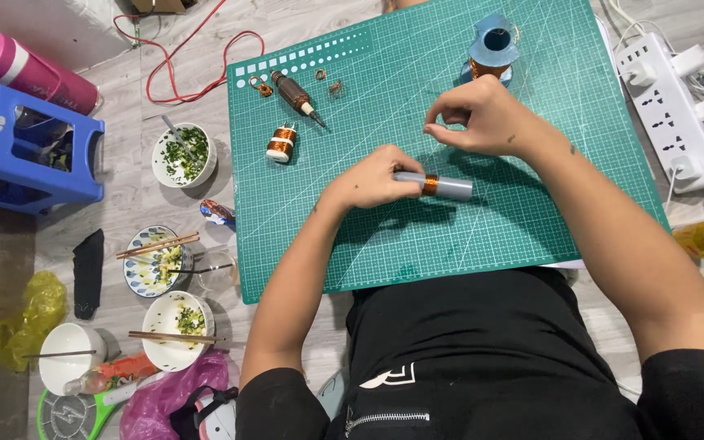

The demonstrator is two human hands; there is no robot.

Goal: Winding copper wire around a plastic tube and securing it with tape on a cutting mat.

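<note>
We sit on the floor, a green cutting mat (531, 204) spread in front of us.

Left hand (372, 179): curled closed around one end of a grey tube (450, 187) that lies flat on the mat near its middle. A band of copper-coloured wire (430, 184) wraps the tube just beside the fingers. We judge the grip is there to stop the tube rolling.

Right hand (478, 118): raised above the tube, fingertips pinched together. The pinch suggests a thin wire held taut, but no strand is visible, so we cannot tell what it holds.

Also on the mat:
- a grey spool with copper wire (492, 53) at the far edge, beyond the right hand
- a small copper-wound coil (281, 144) standing upright, far left
- a brown rotor-like part (293, 94) lying tilted, with small copper loops (264, 86) near it

Containers, on the floor to our left:
- a white bowl with chopped greens (183, 155) and a spoon
- a patterned bowl (152, 261) with chopsticks across it, food remains inside
- a white bowl (177, 330) with greens, chopsticks across the rim
- a white bowl (71, 354), contents unclear

Far left, a blue plastic stool (30, 155) and a pink bottle (38, 73). To the right, a white power strip (670, 106) with plugs in it.
</note>
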